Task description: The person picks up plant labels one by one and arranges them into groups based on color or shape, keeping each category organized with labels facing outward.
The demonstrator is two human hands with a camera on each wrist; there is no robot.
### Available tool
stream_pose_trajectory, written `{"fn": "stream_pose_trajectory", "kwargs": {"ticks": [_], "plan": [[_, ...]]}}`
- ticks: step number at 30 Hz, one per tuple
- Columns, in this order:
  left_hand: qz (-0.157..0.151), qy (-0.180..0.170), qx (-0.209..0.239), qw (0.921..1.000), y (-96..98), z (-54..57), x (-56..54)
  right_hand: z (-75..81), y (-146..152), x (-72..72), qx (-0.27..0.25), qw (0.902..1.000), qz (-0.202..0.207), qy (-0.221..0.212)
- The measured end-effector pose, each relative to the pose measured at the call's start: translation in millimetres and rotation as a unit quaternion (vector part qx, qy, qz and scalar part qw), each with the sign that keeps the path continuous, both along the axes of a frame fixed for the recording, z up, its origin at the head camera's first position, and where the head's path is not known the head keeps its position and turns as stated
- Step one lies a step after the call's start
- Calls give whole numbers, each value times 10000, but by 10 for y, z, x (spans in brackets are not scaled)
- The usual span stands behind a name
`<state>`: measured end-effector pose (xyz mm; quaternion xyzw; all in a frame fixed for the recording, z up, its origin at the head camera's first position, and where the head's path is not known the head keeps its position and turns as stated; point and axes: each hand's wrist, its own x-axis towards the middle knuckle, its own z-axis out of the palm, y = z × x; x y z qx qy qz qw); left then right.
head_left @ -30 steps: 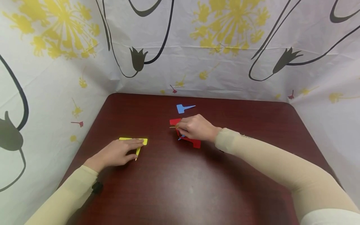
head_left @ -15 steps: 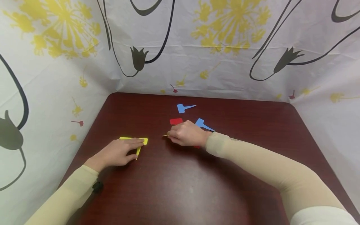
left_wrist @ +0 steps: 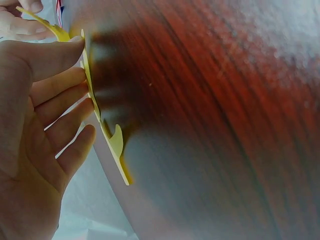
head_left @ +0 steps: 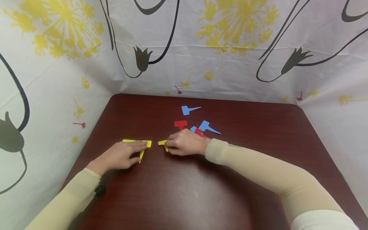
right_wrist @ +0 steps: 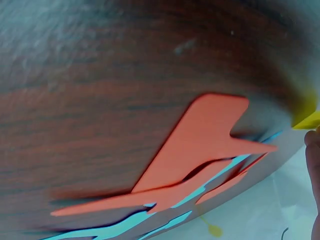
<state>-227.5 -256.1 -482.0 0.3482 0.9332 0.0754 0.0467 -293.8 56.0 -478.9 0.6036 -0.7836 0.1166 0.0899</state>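
Note:
My left hand (head_left: 122,155) lies flat over yellow T-shaped plant labels (head_left: 149,143) at the left of the table, fingers straight across them. In the left wrist view, a yellow label's curled tip (left_wrist: 118,141) shows past the fingertips. My right hand (head_left: 184,143) pinches another yellow plant label (head_left: 162,142) just to the right of that group, low over the table. Its stem points toward the front, and the fingers cover part of it. Behind the right hand are red plant labels (head_left: 180,123) and blue plant labels (head_left: 205,125), some overlapping and partly hidden by the hand.
One blue plant label (head_left: 186,110) lies apart near the back of the dark wood table (head_left: 195,195). A white patterned cloth (head_left: 178,57) hangs around the table's back and sides. In the right wrist view, red labels (right_wrist: 195,145) overlap blue ones.
My right hand has moved left and toward the front with the yellow plant label, turning it flatter and uncovering red and blue labels behind. The left hand has stayed in place.

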Motion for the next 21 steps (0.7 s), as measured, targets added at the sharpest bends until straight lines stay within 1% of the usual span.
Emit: {"fn": "stream_pose_trajectory", "kwargs": {"ticks": [6, 14, 21], "plan": [[-69, 38, 4, 10000, -1, -3, -11, -53, -40, 21, 69, 10000, -21, -48], [-52, 43, -39, 10000, 0, -5, -5, -76, -110, 54, 114, 9995, -83, -288], [-28, 40, -61, 10000, -3, -9, -3, -94, -206, 69, 142, 9997, -89, -203]]}}
